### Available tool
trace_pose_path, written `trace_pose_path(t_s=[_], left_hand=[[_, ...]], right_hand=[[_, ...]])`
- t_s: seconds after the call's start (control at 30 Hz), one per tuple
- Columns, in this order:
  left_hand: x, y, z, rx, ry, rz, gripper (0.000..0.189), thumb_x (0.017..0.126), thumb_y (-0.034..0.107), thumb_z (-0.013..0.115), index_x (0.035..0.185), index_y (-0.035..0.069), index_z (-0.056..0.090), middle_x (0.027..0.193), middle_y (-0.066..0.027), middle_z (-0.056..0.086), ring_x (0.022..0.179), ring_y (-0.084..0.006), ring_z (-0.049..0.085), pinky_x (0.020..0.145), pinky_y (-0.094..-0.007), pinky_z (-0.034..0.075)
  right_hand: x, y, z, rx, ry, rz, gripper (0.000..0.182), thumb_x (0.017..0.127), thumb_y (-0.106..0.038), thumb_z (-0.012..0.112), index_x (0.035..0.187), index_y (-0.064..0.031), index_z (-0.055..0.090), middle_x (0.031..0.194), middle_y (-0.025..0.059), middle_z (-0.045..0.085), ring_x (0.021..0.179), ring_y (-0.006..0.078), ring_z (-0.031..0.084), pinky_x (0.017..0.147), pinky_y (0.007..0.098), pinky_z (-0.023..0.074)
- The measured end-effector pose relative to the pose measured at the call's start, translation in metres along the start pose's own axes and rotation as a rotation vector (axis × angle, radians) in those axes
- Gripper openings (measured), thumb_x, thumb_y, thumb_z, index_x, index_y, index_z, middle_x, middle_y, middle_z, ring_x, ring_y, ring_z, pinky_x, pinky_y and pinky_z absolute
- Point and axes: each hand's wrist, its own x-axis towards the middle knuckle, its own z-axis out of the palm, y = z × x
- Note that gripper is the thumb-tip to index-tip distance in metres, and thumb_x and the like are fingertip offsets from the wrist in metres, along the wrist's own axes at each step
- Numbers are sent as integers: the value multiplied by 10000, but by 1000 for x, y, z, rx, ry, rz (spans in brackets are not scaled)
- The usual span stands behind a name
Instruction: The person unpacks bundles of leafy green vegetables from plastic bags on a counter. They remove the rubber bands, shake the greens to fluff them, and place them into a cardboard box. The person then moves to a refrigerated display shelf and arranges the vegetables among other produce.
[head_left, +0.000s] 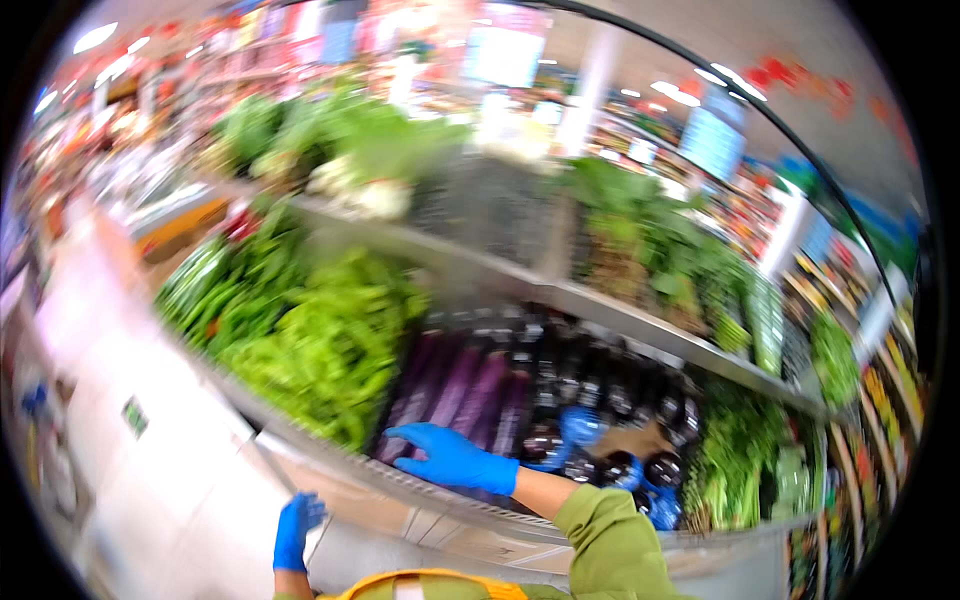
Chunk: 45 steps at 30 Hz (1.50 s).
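My right hand (454, 459), in a blue glove, reaches across the front of the lower shelf. Its thumb and fingers are apart, and I see nothing held in them. Beneath and beyond it lie long purple eggplants (457, 390); blur hides whether the fingertips touch them. To the right of the hand sit round dark eggplants (664, 469), some with blue wrapping (581, 427). My left hand (296, 529), also gloved in blue, hangs low in front of the shelf, above the floor. Its fingers are loosely bent, with nothing visible in them.
Leafy lettuce (322, 352) and green peppers (202, 292) fill the shelf's left part. Celery-like greens (739, 457) stand at the right. A metal ledge (510, 262) carries more vegetables above. Cardboard boxes (480, 544) line the shelf's base. Pale floor tiles (157, 450) extend leftward.
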Motion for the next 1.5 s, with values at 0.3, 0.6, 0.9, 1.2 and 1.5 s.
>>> trace_pose_path(t_s=[0.3,0.6,0.9,1.2,1.5], left_hand=[[-29,114,-333,-298,439,231,399,871,367,382,1033,44,550,924,-86,597,816,-171,576,741,-290,438],[120,268,-518,-252,413,209,424,874,389,385,1079,44,522,981,-90,580,874,-193,563,763,-309,436],[219,387,-832,-872,676,244,446,840,398,415,1090,42,510,1052,-114,541,936,-269,513,811,-384,400],[397,484,-1164,-1516,633,443,477,822,443,404,1137,96,493,1197,-71,462,1073,-210,443,852,-332,360],[881,966,-1141,-285,56,103,429,888,367,360,1143,46,484,1042,-84,560,917,-184,548,793,-294,426]], right_hand=[[146,-45,279,529,-35,502,240,809,-146,532,968,23,589,799,99,618,732,149,579,665,273,446],[311,-34,451,548,-121,802,249,798,-165,509,845,53,621,722,111,619,612,162,587,580,267,465],[882,-129,634,1777,-305,846,411,901,-293,351,1043,54,522,992,175,578,909,265,566,841,364,448],[1318,-137,679,1642,-239,617,475,878,-425,372,1121,-35,491,1085,114,537,990,222,516,852,342,417],[1490,-13,626,1442,252,944,377,875,-342,400,1026,-32,554,927,110,596,844,212,564,779,329,443]])
